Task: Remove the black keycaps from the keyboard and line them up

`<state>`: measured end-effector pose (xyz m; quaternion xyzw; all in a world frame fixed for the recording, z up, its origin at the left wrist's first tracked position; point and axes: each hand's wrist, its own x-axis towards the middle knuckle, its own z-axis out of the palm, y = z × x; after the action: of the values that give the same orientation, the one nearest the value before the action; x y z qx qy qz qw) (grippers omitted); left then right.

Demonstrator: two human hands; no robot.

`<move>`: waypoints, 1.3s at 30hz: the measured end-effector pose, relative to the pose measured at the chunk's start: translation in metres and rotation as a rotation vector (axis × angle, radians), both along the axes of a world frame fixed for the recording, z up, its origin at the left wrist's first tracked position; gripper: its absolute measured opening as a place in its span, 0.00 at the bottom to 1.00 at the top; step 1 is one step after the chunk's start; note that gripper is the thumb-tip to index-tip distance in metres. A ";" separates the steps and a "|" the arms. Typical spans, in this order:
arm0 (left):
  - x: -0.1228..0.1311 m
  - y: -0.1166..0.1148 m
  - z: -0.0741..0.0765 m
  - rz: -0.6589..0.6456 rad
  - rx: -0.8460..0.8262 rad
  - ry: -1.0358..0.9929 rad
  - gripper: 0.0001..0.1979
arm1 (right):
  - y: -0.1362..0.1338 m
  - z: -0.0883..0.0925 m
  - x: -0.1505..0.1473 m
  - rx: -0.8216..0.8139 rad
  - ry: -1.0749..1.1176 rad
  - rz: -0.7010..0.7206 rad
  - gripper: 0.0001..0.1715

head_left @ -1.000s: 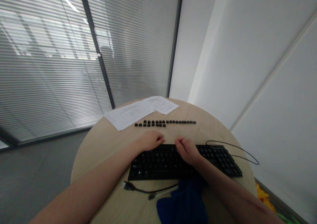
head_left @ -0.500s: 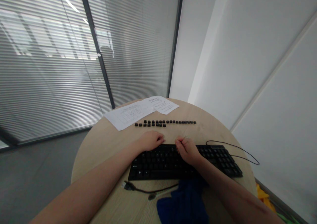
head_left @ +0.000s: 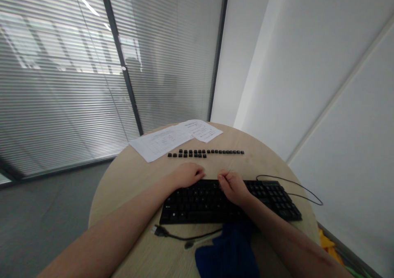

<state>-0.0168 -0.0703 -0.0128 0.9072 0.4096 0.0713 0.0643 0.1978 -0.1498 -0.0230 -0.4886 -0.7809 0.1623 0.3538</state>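
Note:
A black keyboard (head_left: pixel 271 198) lies across a round wooden table (head_left: pixel 129 179). My left hand (head_left: pixel 188 174) rests at the keyboard's far left edge, fingers curled down onto it. My right hand (head_left: pixel 233 185) sits over the keyboard's upper middle with fingers pinched together; what they hold is too small to make out. Beyond the hands, several loose black keycaps (head_left: pixel 205 153) lie in rows on the table.
Two printed paper sheets (head_left: pixel 172 138) lie at the table's far edge. A black cable with a USB plug (head_left: pixel 160 231) runs along the near edge, and the keyboard's cord (head_left: pixel 304 190) loops to the right. Blue cloth (head_left: pixel 227 253) lies at the near edge. Glass wall with blinds (head_left: pixel 76 73) behind.
Almost nothing has moved. My right hand's pinched fingers shifted slightly over the keyboard's top rows; the left hand stayed put.

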 end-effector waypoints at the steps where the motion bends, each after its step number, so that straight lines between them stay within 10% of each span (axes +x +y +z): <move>1: 0.000 0.000 0.000 0.000 -0.003 -0.003 0.19 | 0.000 0.000 0.000 -0.003 0.006 -0.002 0.18; 39: 0.000 -0.001 0.000 0.005 -0.023 -0.004 0.18 | 0.002 0.003 0.000 -0.017 0.017 0.039 0.16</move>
<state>-0.0165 -0.0711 -0.0127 0.9053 0.4125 0.0686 0.0754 0.1980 -0.1477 -0.0201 -0.4748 -0.7857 0.1798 0.3533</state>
